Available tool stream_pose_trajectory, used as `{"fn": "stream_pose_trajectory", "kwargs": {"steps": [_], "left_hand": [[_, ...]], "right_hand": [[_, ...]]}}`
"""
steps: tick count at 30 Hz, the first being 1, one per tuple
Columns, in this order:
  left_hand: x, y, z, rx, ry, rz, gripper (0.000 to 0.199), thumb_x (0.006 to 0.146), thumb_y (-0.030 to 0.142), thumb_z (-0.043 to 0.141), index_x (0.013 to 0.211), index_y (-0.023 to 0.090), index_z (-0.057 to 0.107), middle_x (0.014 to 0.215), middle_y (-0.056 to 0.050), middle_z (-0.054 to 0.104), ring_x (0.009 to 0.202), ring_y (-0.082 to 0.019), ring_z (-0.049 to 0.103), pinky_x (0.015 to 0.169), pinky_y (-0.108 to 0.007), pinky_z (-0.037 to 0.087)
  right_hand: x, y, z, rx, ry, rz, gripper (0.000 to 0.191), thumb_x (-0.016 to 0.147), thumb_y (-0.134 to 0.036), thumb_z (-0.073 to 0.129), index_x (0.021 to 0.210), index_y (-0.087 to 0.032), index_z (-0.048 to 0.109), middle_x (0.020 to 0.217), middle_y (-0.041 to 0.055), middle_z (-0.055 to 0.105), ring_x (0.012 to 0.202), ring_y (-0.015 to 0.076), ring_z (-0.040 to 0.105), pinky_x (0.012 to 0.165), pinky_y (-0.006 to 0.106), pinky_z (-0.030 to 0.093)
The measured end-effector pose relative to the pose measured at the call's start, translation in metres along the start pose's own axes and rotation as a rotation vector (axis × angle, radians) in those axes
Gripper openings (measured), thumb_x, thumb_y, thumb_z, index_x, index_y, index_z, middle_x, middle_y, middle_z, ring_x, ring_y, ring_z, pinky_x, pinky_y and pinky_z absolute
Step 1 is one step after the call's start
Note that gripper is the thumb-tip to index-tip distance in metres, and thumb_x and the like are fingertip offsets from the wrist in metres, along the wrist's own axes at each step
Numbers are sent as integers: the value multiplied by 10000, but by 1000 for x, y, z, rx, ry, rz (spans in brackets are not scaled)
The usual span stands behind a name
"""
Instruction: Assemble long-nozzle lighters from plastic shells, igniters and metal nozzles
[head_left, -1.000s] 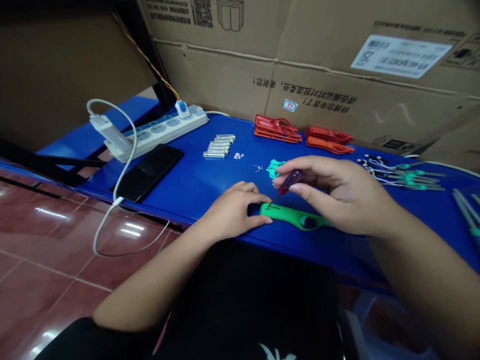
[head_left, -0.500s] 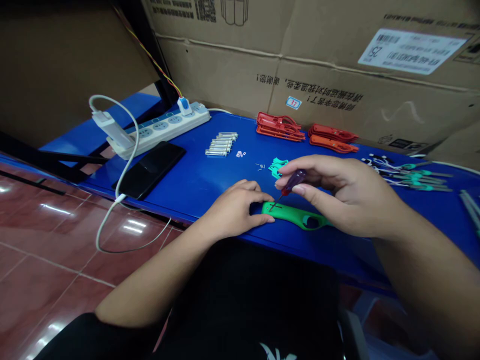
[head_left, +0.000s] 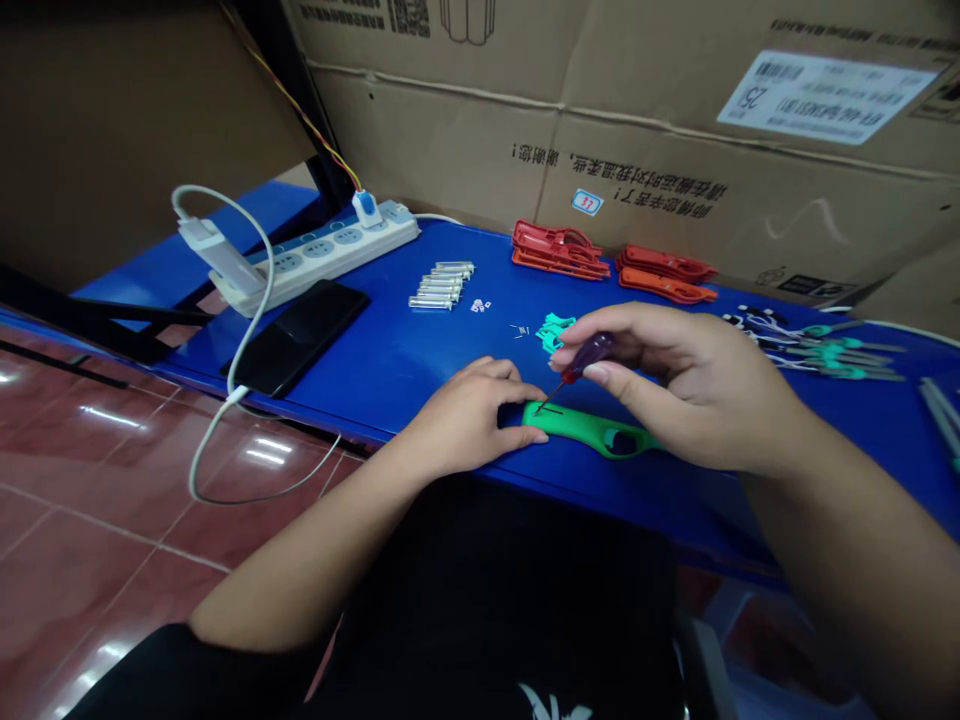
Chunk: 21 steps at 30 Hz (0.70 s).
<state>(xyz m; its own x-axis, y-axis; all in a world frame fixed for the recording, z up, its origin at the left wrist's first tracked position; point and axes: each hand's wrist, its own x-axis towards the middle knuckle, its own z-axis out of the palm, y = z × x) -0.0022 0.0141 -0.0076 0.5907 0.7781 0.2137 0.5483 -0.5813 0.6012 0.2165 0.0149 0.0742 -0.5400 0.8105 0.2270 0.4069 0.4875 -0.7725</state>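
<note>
Green casing [head_left: 581,427] lies sideways — slotted end [head_left: 538,415] pointing left.

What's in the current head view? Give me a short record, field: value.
left hand: thumb and index finger at one end of the green casing
right hand: holds the purple-handled screwdriver
screwdriver tip: at the casing end nearest the left hand, near a dark slot
surface: blue table
left side: black phone, white power strip
beyond hands: clear tubes, turquoise parts, red shells
right side: wired parts, partly blurred
backdrop: cardboard with print upside down
</note>
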Motion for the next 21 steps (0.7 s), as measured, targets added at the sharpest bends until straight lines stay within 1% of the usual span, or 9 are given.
{"fn": "stream_pose_trajectory", "kwargs": {"steps": [5, 8, 11, 13, 14, 16, 17, 18, 21], "left_hand": [[-1, -2, 1, 9, 0, 2, 384, 832, 421, 759, 1154, 217, 716, 997, -50, 629, 970, -216, 570, 944, -388, 469], [-1, -3, 1, 16, 2, 9, 388, 836, 430, 754, 1159, 219, 715, 992, -48, 628, 965, -214, 572, 943, -389, 471], [-1, -3, 1, 27, 7, 16, 387, 838, 434, 751, 1158, 219, 715, 988, -51, 638, 968, -220, 584, 952, -408, 473], [0, -3, 1, 22, 7, 21, 360, 838, 422, 753, 1141, 230, 722, 1013, -54, 658, 994, -227, 596, 968, -424, 472], [0, -3, 2, 13, 8, 23, 340, 837, 412, 756, 1127, 237, 726, 1038, -56, 670, 1021, -232, 601, 982, -433, 470], [0, -3, 2, -6, 16, 23, 323, 828, 391, 768, 1110, 238, 731, 1109, -61, 691, 1090, -244, 602, 1009, -446, 463], [0, -4, 2, -13, 24, 23, 321, 826, 381, 772, 1108, 233, 730, 1144, -64, 695, 1124, -249, 598, 1020, -450, 459], [-1, -4, 3, -18, 31, 23, 318, 825, 376, 773, 1103, 228, 730, 1170, -65, 695, 1147, -253, 594, 1026, -451, 458], [-1, -6, 3, -5, 26, 28, 323, 832, 398, 763, 1105, 229, 728, 1164, -65, 688, 1117, -250, 602, 995, -441, 477]], "right_hand": [[11, 0, 1, -2, -20, 15, 278, 866, -140, 602, 1115, -254, 645, 1040, 13, 739, 950, 191, 717, 847, 332, 587], [20, -7, -4, -123, -77, -21, 307, 865, -163, 588, 1152, -262, 638, 1045, 18, 735, 925, 195, 708, 823, 338, 576], [29, -22, -8, -442, -230, -125, 328, 868, -212, 588, 1189, -249, 640, 1020, 37, 731, 880, 215, 690, 750, 347, 538], [37, -34, -6, -720, -322, -132, 199, 894, -282, 573, 1034, -218, 699, 898, 67, 725, 800, 238, 675, 684, 355, 496], [40, -39, -3, -852, -354, -103, 208, 915, -334, 555, 928, -200, 714, 819, 87, 710, 752, 249, 665, 651, 359, 474], [47, -49, 2, -1064, -385, -40, 338, 940, -418, 527, 778, -178, 702, 686, 118, 663, 677, 269, 642, 592, 359, 432], [50, -53, 4, -1133, -398, -29, 356, 946, -433, 520, 781, -173, 699, 648, 123, 644, 657, 277, 635, 572, 356, 417], [52, -56, 5, -1172, -409, -42, 349, 947, -445, 516, 838, -171, 703, 626, 119, 633, 637, 279, 627, 553, 350, 402], [55, -62, 1, -1186, -491, -48, 346, 902, -410, 585, 1142, -166, 639, 634, 87, 644, 554, 260, 593, 504, 331, 365]]}}
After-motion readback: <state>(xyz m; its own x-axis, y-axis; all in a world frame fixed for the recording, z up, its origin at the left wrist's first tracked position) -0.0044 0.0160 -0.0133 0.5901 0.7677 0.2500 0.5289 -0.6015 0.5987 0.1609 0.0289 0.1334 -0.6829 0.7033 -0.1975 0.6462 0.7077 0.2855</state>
